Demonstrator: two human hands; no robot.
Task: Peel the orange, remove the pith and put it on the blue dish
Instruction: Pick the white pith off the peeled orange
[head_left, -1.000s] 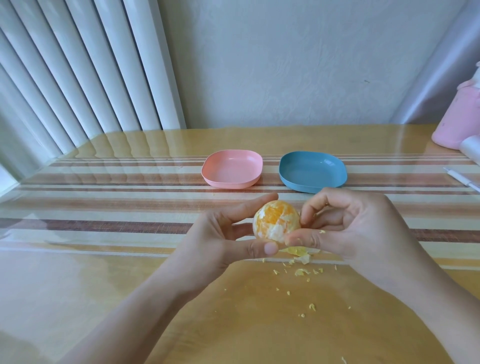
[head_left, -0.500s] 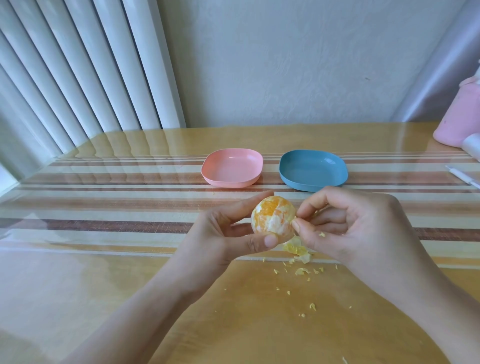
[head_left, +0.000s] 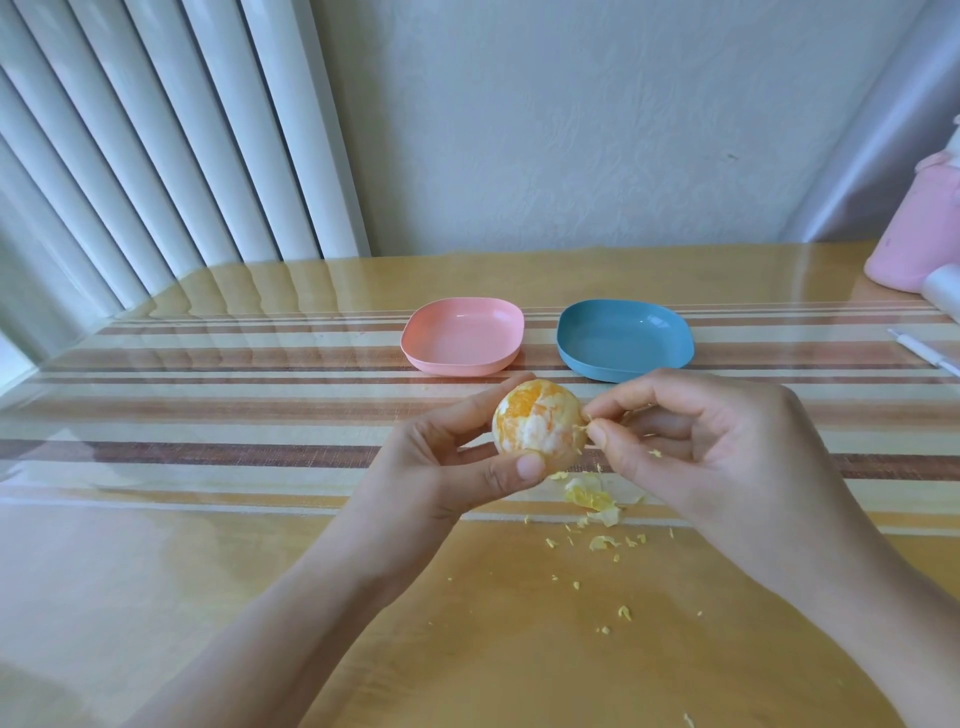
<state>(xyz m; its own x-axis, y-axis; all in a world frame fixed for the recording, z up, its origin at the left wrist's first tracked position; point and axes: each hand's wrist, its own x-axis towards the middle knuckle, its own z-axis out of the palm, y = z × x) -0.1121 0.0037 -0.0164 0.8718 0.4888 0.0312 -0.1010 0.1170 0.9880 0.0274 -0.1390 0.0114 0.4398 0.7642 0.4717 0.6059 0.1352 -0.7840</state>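
- Wooden table with a glossy striped cover, white blinds at back left.
- Left hand grips orange between thumb and fingers, above table, just in front of dishes.
- Right hand has thumb and forefinger pinched on pith strand at orange's right side.
- Blue dish and pink dish sit side by side, apart.
- Orange is peeled, with white pith patches.
- Pith scraps lie on table under hands.

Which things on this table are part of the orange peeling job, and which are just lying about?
In the job: orange, held by the left hand; right hand pinching a pith strand; blue dish; peel scraps.
Lying about: pink dish; pink container at the right edge; thin white stick.
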